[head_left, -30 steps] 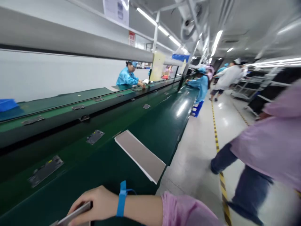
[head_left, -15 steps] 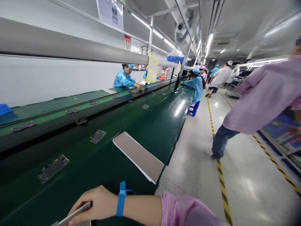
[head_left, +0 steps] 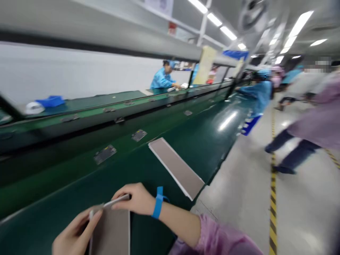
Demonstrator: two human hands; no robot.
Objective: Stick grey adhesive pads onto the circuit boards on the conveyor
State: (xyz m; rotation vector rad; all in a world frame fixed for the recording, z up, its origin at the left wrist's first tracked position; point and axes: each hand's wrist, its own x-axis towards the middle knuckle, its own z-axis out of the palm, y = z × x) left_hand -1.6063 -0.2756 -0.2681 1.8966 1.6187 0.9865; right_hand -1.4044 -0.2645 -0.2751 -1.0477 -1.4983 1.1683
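Observation:
At the lower left, my left hand [head_left: 77, 232] pinches the left end of a thin, pale-edged strip. My right hand [head_left: 135, 200], with a blue wristband [head_left: 158, 202], is closed on the strip's right end. Just below the strip shows the grey-brown face of a white-edged board [head_left: 113, 230]; whether strip and board are one piece I cannot tell. A second grey-brown board [head_left: 179, 166], apparently stacked on others, lies on the green bench top [head_left: 135, 163], apart from my hands.
Circuit boards [head_left: 105, 154] lie along the dark green belt [head_left: 79, 156] on the left. A worker in blue [head_left: 162, 78] sits across the line, another [head_left: 256, 92] farther down this side. A person in pink [head_left: 313, 113] is in the right-hand aisle. A blue item [head_left: 53, 101] sits beside a white roll [head_left: 34, 107].
My left hand has come into view, gripping the strip's other end. The view has swung left, so the bench and boards appear farther right. The person in the aisle has moved away.

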